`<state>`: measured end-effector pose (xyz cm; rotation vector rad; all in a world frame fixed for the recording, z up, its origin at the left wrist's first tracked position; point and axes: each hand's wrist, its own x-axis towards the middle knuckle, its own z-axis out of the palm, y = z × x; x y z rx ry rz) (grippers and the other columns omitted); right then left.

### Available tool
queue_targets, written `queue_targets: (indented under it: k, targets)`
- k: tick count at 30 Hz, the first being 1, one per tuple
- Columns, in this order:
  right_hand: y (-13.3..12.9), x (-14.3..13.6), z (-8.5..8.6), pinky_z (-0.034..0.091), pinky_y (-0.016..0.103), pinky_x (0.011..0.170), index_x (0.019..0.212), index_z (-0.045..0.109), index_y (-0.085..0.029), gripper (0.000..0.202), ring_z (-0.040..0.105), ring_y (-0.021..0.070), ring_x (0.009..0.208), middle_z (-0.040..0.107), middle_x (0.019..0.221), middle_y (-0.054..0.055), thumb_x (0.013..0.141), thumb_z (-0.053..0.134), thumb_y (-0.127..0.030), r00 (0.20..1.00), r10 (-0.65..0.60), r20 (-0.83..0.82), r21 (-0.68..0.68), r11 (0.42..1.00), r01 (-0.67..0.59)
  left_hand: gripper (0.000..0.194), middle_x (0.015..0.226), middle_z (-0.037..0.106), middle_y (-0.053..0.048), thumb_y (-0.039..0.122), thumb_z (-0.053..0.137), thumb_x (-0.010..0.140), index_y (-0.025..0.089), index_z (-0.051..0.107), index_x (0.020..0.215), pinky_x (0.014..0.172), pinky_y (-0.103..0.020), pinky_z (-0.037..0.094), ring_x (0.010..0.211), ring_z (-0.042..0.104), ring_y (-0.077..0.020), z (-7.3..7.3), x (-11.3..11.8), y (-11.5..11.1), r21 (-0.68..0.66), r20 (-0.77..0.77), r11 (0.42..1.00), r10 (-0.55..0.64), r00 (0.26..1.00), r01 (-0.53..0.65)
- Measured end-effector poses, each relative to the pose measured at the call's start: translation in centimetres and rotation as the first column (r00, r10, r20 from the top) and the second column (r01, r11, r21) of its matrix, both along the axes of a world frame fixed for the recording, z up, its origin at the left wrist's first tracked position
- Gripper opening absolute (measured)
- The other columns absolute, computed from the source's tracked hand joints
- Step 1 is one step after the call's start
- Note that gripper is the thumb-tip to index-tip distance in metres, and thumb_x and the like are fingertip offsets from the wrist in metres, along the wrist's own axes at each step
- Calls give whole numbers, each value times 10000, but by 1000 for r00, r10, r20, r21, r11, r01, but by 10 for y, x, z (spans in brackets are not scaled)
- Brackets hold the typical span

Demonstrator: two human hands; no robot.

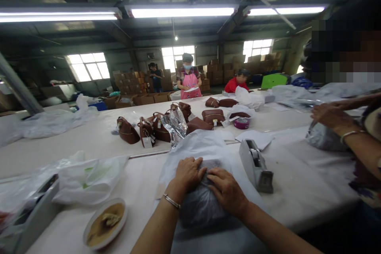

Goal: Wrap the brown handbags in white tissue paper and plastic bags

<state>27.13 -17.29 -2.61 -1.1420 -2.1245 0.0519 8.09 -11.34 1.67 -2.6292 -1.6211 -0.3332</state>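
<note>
On the table in front of me lies a bundle (pixel 202 206) wrapped in thin whitish tissue paper; what is inside is hidden. My left hand (pixel 189 172), with a bangle at the wrist, is on top of it, its bent fingers holding down the tissue paper. From the other side my right hand (pixel 228 192) holds the paper too, and the fingertips of both hands nearly meet at the middle. Beneath the bundle spreads a larger sheet of tissue paper (pixel 205 143). A grey tape dispenser (pixel 256 166) stands right of my hands.
Several brown leather handbags (pixel 127 130) stand beyond, beside crumpled silver foil (pixel 175 125) and a purple tape roll (pixel 241 123). At left are a bowl (pixel 105 224) with brownish contents and another dispenser (pixel 32 210). A co-worker's hand (pixel 330 117) handles a plastic-wrapped item at right.
</note>
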Motion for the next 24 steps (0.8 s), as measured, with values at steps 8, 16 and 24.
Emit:
queue_targets:
  k: [8, 16, 24]
  targets:
    - [4, 19, 0, 500, 461, 858, 1215, 630, -203, 439, 647, 294, 953, 704, 1031, 113, 894, 618, -502, 978, -162, 133, -49, 984, 170, 530, 1078, 671, -88, 607, 353, 955, 302, 522, 1354, 856, -406, 451, 1015, 615, -279, 0, 0, -3, 0, -23, 999, 53, 998, -53]
    - [8, 30, -1, 535, 397, 889, 1243, 628, -179, 465, 680, 263, 964, 729, 1038, 102, 882, 636, -472, 993, -113, 26, -216, 969, 116, 529, 1088, 671, -86, 603, 353, 957, 299, 520, 1358, 860, -406, 442, 1021, 610, -277, 0, 1, -4, -7, -24, 997, 72, 997, -72]
    - [2, 32, -2, 557, 436, 927, 1271, 611, -141, 507, 679, 304, 1042, 697, 1135, 153, 880, 645, -463, 978, -185, 97, -214, 956, 202, 526, 1092, 672, -95, 583, 378, 958, 280, 517, 1364, 862, -410, 438, 1025, 609, -283, -1, 3, -9, 6, -19, 994, 107, 994, -107]
